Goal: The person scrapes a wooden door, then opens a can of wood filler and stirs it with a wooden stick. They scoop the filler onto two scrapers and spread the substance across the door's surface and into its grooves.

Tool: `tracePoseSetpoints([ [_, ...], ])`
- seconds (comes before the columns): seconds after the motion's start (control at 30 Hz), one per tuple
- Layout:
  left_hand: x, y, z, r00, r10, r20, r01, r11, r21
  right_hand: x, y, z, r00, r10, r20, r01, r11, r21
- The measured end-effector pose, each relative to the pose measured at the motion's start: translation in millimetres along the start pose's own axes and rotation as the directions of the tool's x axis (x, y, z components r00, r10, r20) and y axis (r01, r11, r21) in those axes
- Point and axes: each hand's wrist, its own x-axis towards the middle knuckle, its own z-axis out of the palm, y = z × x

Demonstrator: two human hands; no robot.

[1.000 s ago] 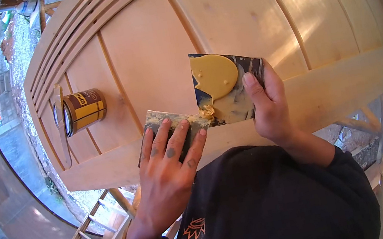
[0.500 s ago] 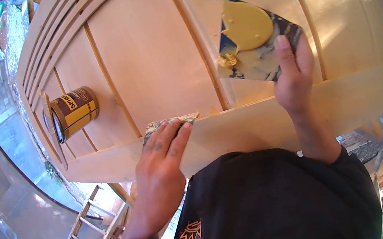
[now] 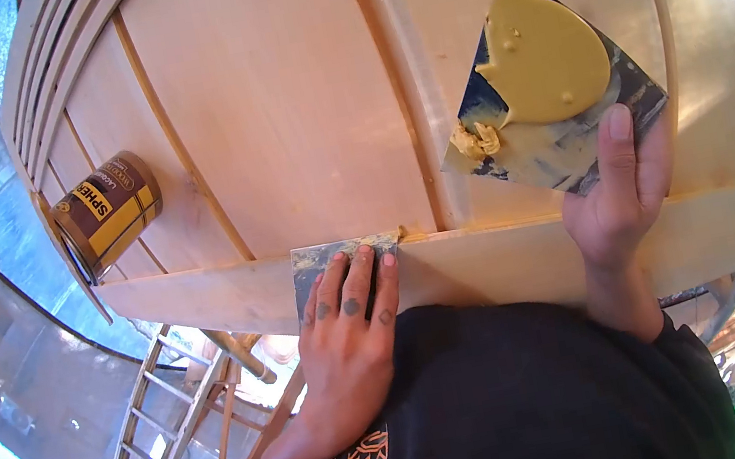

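Note:
My left hand [image 3: 345,326] grips a flat, putty-smeared scraper [image 3: 305,261], fingers laid over its face and thumb hidden. The scraper's far edge touches the seam along the wooden panel's lower rail [image 3: 497,247], with a small dab of putty at its right corner. In my right hand [image 3: 624,196] is a dark, stained square putty board [image 3: 636,92], thumb on top, held above the panel. Yellow-tan putty [image 3: 547,53] covers much of the board in a smooth pool. A rougher lump of putty [image 3: 475,141] sits at its left corner.
A brown and yellow can [image 3: 111,209] stands on the panel [image 3: 268,100] at left, a stick beside its open rim. Raised strips divide the panel, and curved slats [image 3: 65,47] edge its far left. A wooden ladder [image 3: 145,442] stands below left.
My left hand has moved slightly right, and the scraper now shows more of its face. The putty board has shifted right and appears nearer. The whole view has shifted a little.

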Motion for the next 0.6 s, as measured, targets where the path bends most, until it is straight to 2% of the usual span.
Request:
tracePoseSetpoints([
  [0.23, 33, -18, -44, 0.976, 0.064, 0.21, -0.025, 0.983, -0.182, 0, 3, -1, 1.0, 0.007, 0.022, -0.006, 0.999, -0.035],
  [0.4, 52, -42, -66, 0.932, 0.13, 0.339, -0.005, 0.938, -0.347, 3, -2, 6, 0.998, 0.011, -0.063, -0.01, 1.0, 0.011],
  [0.43, 56, -43, -74, 0.934, 0.122, 0.336, 0.008, 0.933, -0.36, 3, -2, 6, 0.996, 0.025, -0.086, -0.023, 0.999, 0.024],
  [0.5, 67, -40, -91, 0.935, 0.119, 0.334, 0.022, 0.921, -0.389, 2, 2, -6, 1.0, 0.023, -0.011, -0.024, 0.999, -0.023],
  [0.6, 77, -32, -82, 0.95, 0.141, 0.279, -0.014, 0.912, -0.41, 0, 3, -11, 0.999, 0.037, 0.038, -0.036, 0.999, -0.019],
])
